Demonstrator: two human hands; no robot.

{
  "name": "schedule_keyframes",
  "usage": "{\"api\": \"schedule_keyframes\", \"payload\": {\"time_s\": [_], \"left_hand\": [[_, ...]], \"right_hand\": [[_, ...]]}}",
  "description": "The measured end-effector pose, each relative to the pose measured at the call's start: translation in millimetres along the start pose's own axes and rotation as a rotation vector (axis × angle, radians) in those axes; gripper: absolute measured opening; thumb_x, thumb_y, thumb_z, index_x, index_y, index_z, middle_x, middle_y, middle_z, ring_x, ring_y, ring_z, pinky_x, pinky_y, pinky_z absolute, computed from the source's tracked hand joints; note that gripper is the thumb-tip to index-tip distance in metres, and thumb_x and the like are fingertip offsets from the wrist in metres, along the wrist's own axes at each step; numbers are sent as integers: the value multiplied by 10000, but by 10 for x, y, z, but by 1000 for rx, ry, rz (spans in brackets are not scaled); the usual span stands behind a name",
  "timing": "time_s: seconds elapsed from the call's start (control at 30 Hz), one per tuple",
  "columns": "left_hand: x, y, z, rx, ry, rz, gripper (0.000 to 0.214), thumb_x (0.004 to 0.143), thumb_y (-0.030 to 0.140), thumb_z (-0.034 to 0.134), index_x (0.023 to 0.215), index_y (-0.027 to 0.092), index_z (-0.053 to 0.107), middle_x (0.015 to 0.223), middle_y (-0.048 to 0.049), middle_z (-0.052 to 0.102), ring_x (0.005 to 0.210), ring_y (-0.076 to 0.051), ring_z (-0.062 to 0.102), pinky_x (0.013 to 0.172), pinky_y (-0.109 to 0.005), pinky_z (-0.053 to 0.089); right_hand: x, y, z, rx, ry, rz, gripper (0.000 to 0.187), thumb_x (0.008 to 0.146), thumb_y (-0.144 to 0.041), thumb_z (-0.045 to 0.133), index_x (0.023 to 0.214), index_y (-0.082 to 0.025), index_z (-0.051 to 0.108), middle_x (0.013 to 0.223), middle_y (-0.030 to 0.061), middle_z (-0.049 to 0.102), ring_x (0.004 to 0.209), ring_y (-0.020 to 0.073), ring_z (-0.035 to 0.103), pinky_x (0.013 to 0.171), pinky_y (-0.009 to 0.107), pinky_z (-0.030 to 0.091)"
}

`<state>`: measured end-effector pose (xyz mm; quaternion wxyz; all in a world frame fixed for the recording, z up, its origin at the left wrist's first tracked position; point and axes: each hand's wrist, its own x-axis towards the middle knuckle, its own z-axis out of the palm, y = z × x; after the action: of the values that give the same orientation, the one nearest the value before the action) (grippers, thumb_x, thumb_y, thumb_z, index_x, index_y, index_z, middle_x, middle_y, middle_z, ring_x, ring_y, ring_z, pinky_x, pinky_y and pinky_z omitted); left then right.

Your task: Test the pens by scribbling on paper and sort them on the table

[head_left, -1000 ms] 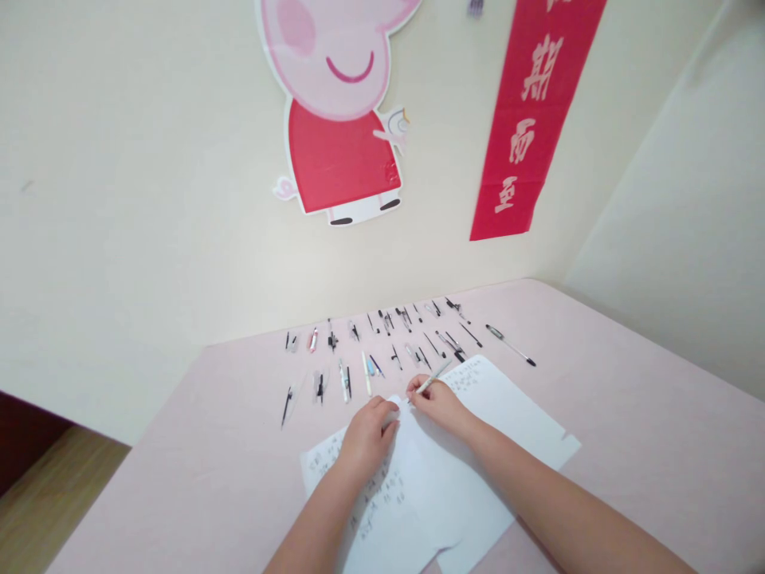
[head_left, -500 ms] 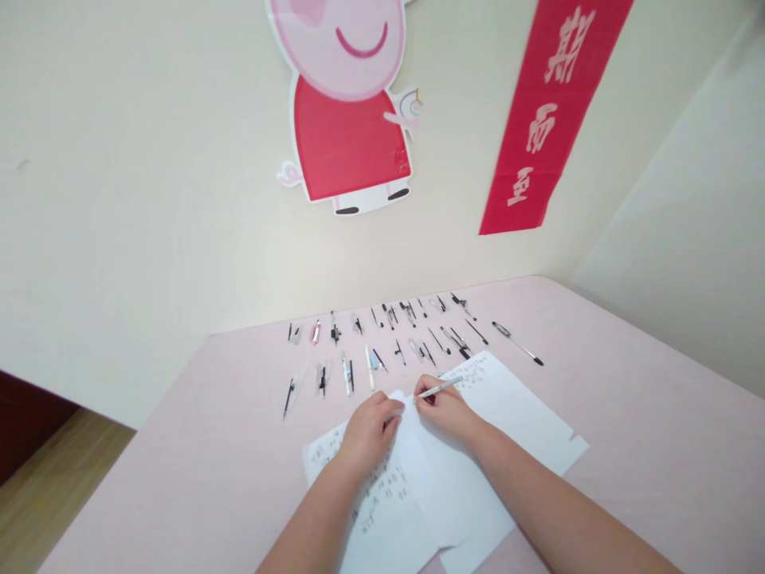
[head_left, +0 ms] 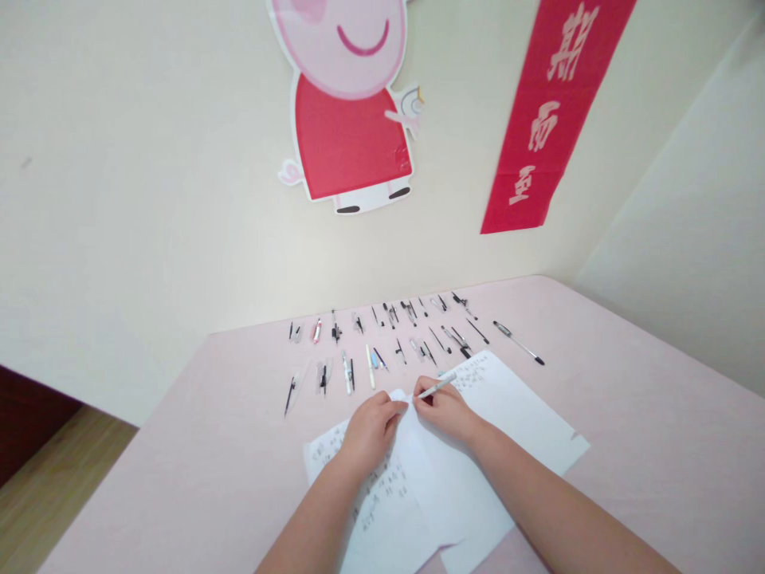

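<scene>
My right hand (head_left: 443, 408) is closed round a slim white pen (head_left: 439, 386), whose tip end is down at the upper edge of a white sheet of paper (head_left: 454, 486). Just left of it, my left hand (head_left: 371, 426) lies on the paper with fingers curled, thumb and forefinger pinching near the same top edge. Handwriting covers the left page (head_left: 388, 482), partly under my left forearm. More small writing shows on the right sheet (head_left: 514, 406), beyond my right hand. The middle part of the paper looks blank.
Several pens and loose pen parts (head_left: 347, 373) lie in rows on the pink table (head_left: 227, 446) beyond the paper. A clear pen with black ends (head_left: 519, 343) lies apart at the right. The wall (head_left: 179, 199) behind bears a pig cutout (head_left: 352, 143) and a red banner (head_left: 531, 171).
The pen in my right hand has tilted slightly, its upper end shifting left. My left thumb and forefinger have moved a little right, nearer the pen. The view shifts slightly.
</scene>
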<state>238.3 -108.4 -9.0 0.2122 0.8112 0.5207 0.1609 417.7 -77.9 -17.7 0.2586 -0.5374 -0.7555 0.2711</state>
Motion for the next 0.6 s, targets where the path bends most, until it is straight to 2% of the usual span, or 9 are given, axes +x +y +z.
{"api": "schedule_keyframes", "payload": {"time_s": [0.6], "left_hand": [[-5, -47, 23, 13, 28, 45, 294, 866, 182, 430, 1057, 245, 645, 843, -35, 552, 826, -164, 546, 737, -253, 388]], "right_hand": [[3, 18, 0, -7, 0, -25, 84, 729, -184, 474, 686, -207, 542, 619, -21, 549, 630, 133, 503, 598, 218, 349]]}}
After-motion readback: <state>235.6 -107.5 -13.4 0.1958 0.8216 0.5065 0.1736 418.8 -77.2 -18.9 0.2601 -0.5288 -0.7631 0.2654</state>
